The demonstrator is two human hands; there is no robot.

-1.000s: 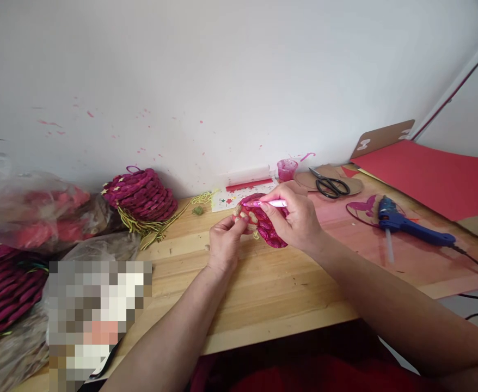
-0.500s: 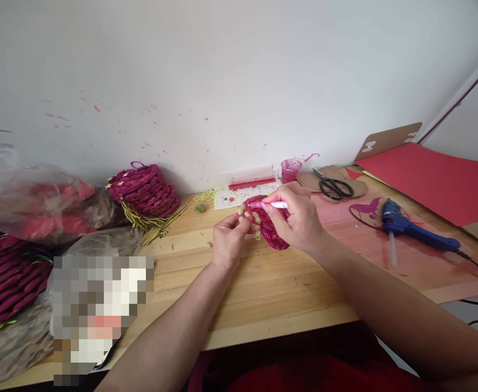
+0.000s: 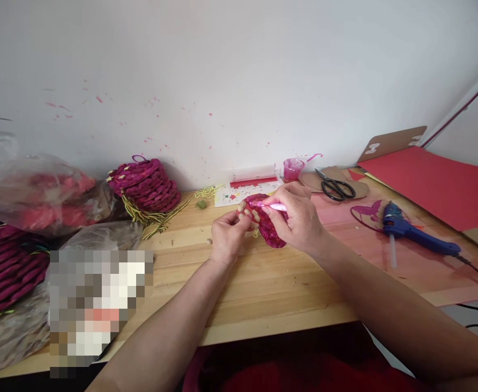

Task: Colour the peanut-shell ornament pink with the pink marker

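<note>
Head view: the left hand [image 3: 228, 234] pinches one end of a bumpy magenta piece [image 3: 272, 235] over the middle of the desk [image 3: 280, 294]; the right hand [image 3: 298, 215] grips a slim white tool [image 3: 279, 207] pointed at it. Colouring the surface looks like the step in hand, though whether the tip touches is hard to tell. Next calls for short, steady strokes. Wood stretches to the near edge, giving room; the cup [image 3: 293, 170] and scissors [image 3: 337, 189] limit reach beyond, the glue gun [image 3: 421, 238] rightward.
</note>
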